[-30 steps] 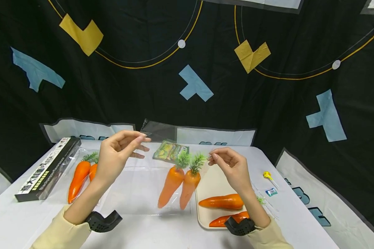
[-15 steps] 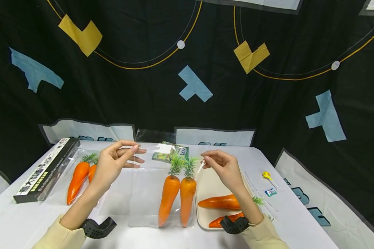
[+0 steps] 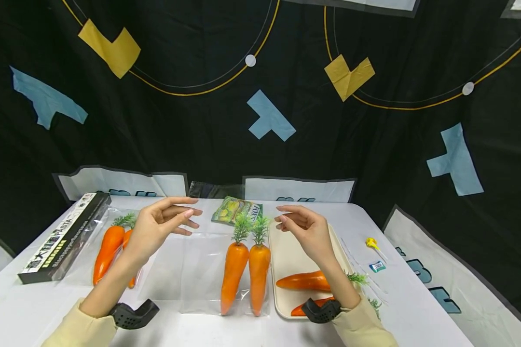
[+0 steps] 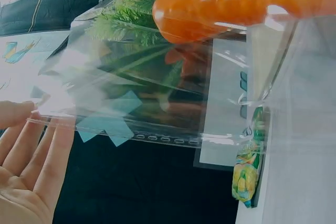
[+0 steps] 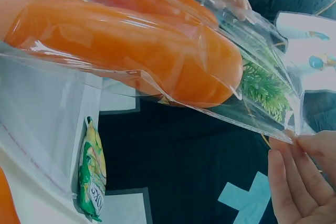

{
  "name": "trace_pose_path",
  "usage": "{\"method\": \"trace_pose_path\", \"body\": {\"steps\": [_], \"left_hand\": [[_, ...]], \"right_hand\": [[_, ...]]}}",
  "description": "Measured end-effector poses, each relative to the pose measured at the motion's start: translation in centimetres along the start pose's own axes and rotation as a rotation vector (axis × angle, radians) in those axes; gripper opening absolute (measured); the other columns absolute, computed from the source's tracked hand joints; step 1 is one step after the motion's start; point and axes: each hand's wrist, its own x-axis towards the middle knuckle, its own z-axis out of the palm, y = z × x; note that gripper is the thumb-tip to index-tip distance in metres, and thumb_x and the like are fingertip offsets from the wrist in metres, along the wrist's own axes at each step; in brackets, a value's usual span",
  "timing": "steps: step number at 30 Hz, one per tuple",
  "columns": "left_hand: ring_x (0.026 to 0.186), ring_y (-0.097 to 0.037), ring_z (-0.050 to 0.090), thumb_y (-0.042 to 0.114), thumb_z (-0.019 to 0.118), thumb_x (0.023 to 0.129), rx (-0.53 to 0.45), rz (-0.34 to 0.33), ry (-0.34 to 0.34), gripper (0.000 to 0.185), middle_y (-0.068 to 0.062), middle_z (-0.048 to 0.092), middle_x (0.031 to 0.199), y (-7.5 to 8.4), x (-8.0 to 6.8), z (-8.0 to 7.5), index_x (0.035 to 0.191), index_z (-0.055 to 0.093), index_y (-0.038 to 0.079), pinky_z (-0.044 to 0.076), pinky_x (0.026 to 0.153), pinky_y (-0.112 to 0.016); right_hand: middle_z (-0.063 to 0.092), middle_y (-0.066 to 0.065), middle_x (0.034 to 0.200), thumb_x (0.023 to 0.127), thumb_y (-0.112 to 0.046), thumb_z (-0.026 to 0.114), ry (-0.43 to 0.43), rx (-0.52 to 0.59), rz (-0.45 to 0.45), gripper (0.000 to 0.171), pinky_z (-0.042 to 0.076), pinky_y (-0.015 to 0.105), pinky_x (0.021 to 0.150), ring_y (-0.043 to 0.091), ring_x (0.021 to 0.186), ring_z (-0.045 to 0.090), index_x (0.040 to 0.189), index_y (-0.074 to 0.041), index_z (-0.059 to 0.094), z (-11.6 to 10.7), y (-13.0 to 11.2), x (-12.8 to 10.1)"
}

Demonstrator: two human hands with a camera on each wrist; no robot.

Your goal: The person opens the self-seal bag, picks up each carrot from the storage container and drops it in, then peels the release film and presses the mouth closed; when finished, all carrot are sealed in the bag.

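I see the left hand raised above the bench, fingers straight and slightly spread. In the left wrist view their tips touch the open rim of the clear bag; no curl around it is visible. The right hand is raised to the same height, fingers extended and close together. In the right wrist view their tips meet the opposite corner of the bag rim; I cannot tell whether they pinch it.

The clear bag lies between the two hands, its lower end toward me. Inside it are two carrots, side by side and touching, green tops pointing away from me.

Just right of the bag is a cream tray carrying two more loose carrots. Behind the bag lies a green snack packet. At the left, a second bagged pair of carrots lies beside a black pasta box. At the right edge are a yellow lollipop and a small wrapped sweet.
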Motion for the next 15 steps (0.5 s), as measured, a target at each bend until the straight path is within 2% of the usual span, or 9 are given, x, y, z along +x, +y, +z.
{"method": "trace_pose_path", "body": {"steps": [4,7,11,15], "left_hand": [[0.080,-0.024,0.071,0.007,0.063,0.094,-0.006,0.031,-0.017,0.031,-0.006,0.072,0.102,-0.2,0.1,-0.5,0.123,0.059,-0.004,0.058,0.066,-0.038],[0.080,-0.024,0.071,0.001,0.062,0.093,-0.031,0.063,-0.053,0.027,-0.002,0.072,0.102,-0.4,0.2,-1.0,0.119,0.060,-0.006,0.058,0.066,-0.038],[0.080,-0.024,0.072,-0.005,0.058,0.093,-0.066,0.104,-0.103,0.018,-0.002,0.072,0.101,-0.6,0.2,-1.4,0.110,0.063,-0.006,0.058,0.065,-0.038],[0.079,-0.024,0.072,-0.006,0.054,0.094,-0.084,0.109,-0.127,0.013,-0.003,0.071,0.099,-0.6,0.1,-1.6,0.103,0.064,-0.006,0.058,0.064,-0.038]], "right_hand": [[0.071,0.022,0.093,0.089,0.005,0.064,0.008,0.057,-0.023,0.025,0.058,0.035,0.069,0.024,0.073,0.071,0.114,0.005,0.067,-0.2,0.0,0.0],[0.070,0.023,0.092,0.089,0.005,0.064,-0.002,0.112,-0.020,0.023,0.058,0.037,0.069,0.023,0.072,0.071,0.111,0.008,0.067,-0.3,0.0,-0.1],[0.071,0.022,0.092,0.089,0.006,0.064,-0.029,0.172,-0.031,0.017,0.058,0.038,0.070,0.022,0.073,0.072,0.104,0.014,0.067,-0.5,0.0,-0.1],[0.072,0.017,0.091,0.089,0.008,0.062,-0.055,0.193,-0.057,0.011,0.057,0.039,0.072,0.021,0.074,0.072,0.094,0.016,0.068,-0.6,0.1,-0.1]]}}
